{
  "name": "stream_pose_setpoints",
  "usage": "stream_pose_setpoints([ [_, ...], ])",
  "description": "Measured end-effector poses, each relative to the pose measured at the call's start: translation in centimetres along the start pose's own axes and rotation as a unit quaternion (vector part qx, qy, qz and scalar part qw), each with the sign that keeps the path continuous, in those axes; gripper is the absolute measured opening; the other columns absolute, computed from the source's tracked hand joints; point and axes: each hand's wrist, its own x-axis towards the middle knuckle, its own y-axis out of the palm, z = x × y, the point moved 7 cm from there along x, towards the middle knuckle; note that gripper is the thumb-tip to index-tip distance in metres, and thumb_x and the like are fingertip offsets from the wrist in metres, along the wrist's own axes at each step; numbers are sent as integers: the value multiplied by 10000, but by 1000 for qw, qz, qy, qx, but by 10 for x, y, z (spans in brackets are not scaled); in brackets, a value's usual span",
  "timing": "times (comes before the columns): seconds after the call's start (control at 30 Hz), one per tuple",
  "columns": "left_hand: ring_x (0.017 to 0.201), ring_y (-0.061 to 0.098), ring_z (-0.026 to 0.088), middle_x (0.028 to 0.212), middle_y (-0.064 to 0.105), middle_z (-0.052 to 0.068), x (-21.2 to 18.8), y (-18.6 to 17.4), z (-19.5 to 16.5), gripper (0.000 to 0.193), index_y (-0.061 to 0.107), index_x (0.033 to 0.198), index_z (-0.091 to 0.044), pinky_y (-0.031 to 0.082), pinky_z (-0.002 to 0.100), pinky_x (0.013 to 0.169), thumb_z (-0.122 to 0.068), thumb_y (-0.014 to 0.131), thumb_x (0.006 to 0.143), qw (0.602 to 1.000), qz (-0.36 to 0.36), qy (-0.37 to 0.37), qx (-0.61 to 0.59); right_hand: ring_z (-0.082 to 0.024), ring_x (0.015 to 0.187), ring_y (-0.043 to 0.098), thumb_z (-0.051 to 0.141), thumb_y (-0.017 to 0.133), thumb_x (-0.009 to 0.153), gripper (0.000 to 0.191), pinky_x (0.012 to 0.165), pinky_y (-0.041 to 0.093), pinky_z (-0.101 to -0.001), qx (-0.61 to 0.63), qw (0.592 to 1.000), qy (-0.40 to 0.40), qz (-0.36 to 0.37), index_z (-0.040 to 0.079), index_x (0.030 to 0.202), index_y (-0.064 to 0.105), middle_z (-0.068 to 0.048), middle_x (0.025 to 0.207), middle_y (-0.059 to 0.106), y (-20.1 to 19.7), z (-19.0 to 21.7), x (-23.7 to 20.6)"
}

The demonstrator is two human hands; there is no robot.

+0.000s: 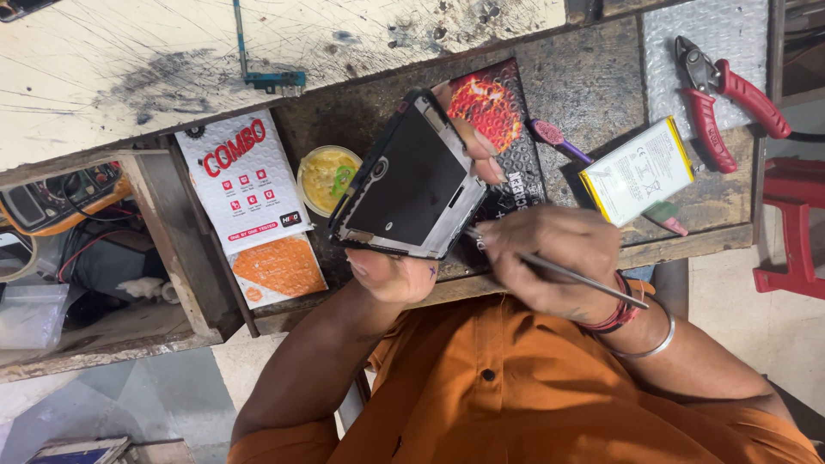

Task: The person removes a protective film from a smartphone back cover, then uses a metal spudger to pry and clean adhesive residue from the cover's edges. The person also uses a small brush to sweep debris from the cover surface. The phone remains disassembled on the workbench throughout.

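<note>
My left hand (391, 275) holds an opened phone (412, 180), tilted above the wooden bench. The dark inner back of the phone faces me, with my fingers wrapped over its far edge. My right hand (550, 258) is closed on a thin metal pry tool (571, 273), held like a pen. The tool's tip touches the phone's near right edge. A red thread and a metal bangle sit on my right wrist.
A white battery (636, 170), a purple-handled tool (559, 139) and red pliers (722, 99) on bubble wrap lie to the right. A black-and-red packet (503, 103), a round tub of yellow paste (326, 176) and a white-and-orange package (249, 202) lie nearby. A multimeter (51, 198) is at the left.
</note>
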Motion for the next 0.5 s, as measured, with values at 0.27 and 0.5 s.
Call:
stream_pose_setpoints([
  [0.27,1025,573,198,1258,563,132,0,0,0,1409,205,1657,52,476,360,953,-999,450,751,1000,9,7,-16,-223,861,782,37,760,855,88,758,624,-315,-25,999,-34,27,47,933,720,-103,959,768,1,3,0],
  [0.5,1023,567,201,1250,547,129,0,0,0,1416,186,1666,29,471,375,963,-1005,455,736,1000,3,5,-25,-221,865,787,27,761,854,86,754,628,-312,-20,999,-40,23,46,923,714,-103,951,767,2,3,-1],
])
